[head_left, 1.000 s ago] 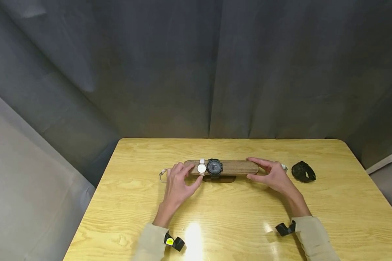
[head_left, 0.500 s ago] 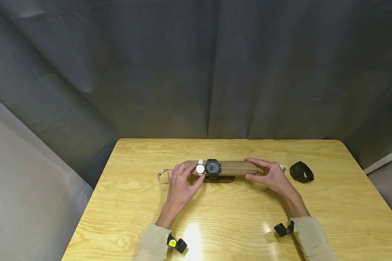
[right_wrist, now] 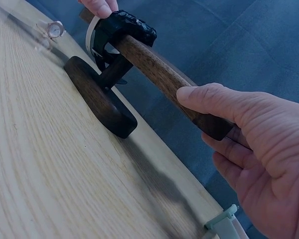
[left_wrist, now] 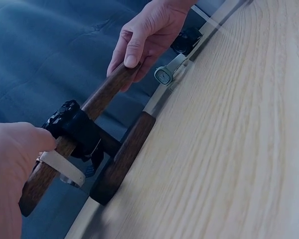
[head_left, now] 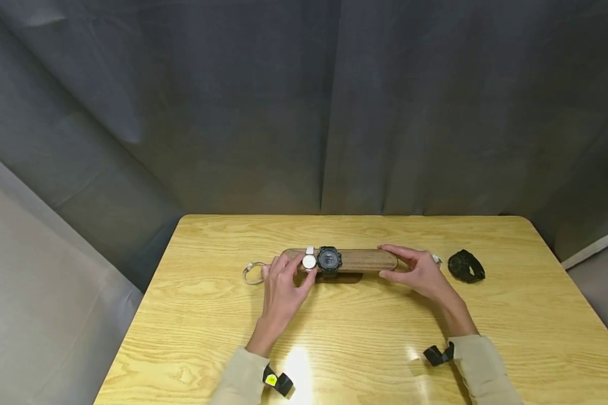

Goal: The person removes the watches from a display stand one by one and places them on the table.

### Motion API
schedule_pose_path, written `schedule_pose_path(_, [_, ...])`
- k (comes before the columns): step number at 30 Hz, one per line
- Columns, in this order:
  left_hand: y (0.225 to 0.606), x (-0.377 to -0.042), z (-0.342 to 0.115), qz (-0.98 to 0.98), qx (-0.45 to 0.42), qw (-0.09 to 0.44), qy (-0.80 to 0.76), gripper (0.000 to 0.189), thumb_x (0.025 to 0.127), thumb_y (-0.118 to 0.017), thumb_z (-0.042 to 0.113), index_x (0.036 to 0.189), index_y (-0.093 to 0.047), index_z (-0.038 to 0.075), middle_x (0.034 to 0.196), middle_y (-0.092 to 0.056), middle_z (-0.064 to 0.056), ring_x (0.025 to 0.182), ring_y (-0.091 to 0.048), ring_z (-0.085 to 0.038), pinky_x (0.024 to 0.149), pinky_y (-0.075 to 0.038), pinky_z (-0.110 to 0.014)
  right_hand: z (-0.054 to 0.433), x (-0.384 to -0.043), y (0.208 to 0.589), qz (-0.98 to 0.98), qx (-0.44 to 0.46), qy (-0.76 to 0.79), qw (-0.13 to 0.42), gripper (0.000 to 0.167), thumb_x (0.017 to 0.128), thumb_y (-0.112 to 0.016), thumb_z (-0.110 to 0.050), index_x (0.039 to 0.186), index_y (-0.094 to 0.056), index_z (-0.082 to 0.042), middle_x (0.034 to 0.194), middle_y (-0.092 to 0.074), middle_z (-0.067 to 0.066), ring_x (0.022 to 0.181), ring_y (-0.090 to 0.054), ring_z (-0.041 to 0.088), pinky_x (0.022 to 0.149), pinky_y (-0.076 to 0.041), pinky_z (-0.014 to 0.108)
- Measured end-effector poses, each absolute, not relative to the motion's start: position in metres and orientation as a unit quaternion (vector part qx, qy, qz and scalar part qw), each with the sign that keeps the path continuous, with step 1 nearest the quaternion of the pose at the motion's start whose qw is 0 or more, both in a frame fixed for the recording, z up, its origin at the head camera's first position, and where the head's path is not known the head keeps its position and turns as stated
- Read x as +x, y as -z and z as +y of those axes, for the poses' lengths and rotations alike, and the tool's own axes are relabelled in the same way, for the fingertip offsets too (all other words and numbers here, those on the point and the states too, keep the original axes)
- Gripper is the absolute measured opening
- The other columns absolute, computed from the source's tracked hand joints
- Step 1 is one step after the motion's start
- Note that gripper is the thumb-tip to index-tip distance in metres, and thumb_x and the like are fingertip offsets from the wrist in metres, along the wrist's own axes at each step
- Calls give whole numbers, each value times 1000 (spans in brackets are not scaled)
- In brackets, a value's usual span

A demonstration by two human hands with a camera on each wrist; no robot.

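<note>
A wooden watch stand [head_left: 367, 260] holds a white-strapped watch [head_left: 309, 262] and a bulky black watch [head_left: 329, 259] side by side on its bar. My left hand [head_left: 282, 289] pinches the white-strapped watch, index finger by its dial and thumb at the lower strap. In the left wrist view the pale strap [left_wrist: 65, 167] loops below the bar, beside the black watch. My right hand [head_left: 419, 274] grips the bar's right end, thumb on the near side and fingers behind it. The stand's dark base [right_wrist: 99, 102] rests on the table.
Left of the stand lies a slim bracelet watch [head_left: 253, 273]. A pale green watch [left_wrist: 163, 75] sits behind my right hand, mostly hidden in the head view. Further right is another black watch [head_left: 466, 266]. A grey curtain [head_left: 304, 112] hangs behind the table [head_left: 365, 332].
My left hand has shifted slightly right, its thumb and index finger closing in on the white-strapped watch. My right hand keeps its grip on the bar; the head view drifts a little.
</note>
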State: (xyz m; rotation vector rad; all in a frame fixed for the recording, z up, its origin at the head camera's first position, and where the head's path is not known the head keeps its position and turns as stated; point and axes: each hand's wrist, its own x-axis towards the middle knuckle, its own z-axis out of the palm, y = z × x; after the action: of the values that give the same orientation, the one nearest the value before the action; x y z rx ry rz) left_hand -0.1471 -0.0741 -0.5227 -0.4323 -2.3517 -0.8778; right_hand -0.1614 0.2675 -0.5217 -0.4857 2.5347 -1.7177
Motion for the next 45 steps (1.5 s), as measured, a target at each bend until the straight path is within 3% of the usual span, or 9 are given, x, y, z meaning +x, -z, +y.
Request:
schedule_pose_path(13, [520, -143, -73, -883, -152, 294, 332, 39, 86, -87, 29, 115, -78, 5, 89, -70, -3, 77, -58, -14, 78, -32, -35, 268, -160, 522, 819, -157, 551, 17, 57, 90, -85, -18, 143, -65, -15, 145, -63, 13, 143, -50, 31, 104, -48, 17])
schedule_pose_path(23, [518, -142, -74, -883, -145, 291, 340, 38, 85, -87, 26, 114, -78, 4, 76, -62, -5, 69, -48, -12, 79, -31, -34, 267, -159, 520, 818, -155, 554, 14, 58, 88, -86, -17, 142, -66, -15, 144, -64, 12, 144, -48, 30, 106, -45, 14])
schedule_pose_path(45, [518, -141, -78, -881, -129, 297, 344, 36, 83, -85, 22, 112, -78, 2, 71, -59, -5, 67, -44, -11, 76, -31, -32, 267, -158, 517, 814, -150, 561, 20, 58, 88, -86, -16, 142, -65, -14, 146, -63, 11, 146, -46, 33, 106, -45, 14])
